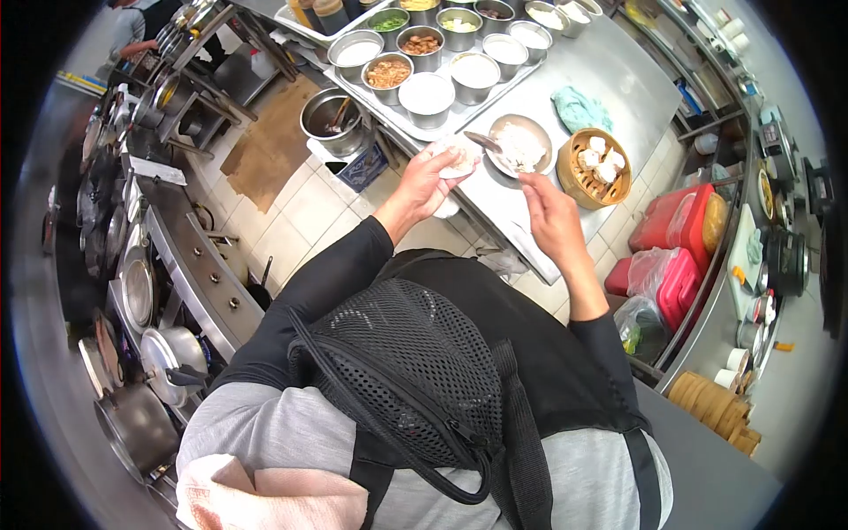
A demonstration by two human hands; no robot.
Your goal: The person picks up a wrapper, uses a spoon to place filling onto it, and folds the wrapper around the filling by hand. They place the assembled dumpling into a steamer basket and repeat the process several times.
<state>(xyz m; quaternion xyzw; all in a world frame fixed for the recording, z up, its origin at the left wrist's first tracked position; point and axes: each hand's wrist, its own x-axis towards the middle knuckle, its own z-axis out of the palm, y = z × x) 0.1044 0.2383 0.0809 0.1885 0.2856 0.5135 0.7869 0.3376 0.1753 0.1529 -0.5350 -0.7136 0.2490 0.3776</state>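
My left hand (430,181) is closed around a round white dumpling wrapper (459,157) with pale filling on it. My right hand (554,216) is pinched at the near rim of a metal bowl (549,155), its fingers closed on a slim spatula (482,142). The spatula's dark blade points left, close to the wrapper; part of its handle is hard to make out. Pale minced filling (523,146) lies in the bowl. Just right of my right hand sits a round bamboo steamer (576,187) holding several white dumplings (608,168).
Several metal tubs of ingredients (427,95) stand on a tray (473,115) at the back of the steel table (609,71). A green cloth (581,108) lies behind the steamer. A pot (334,119) stands left, red containers (671,225) right. Another person (141,31) is at far left.
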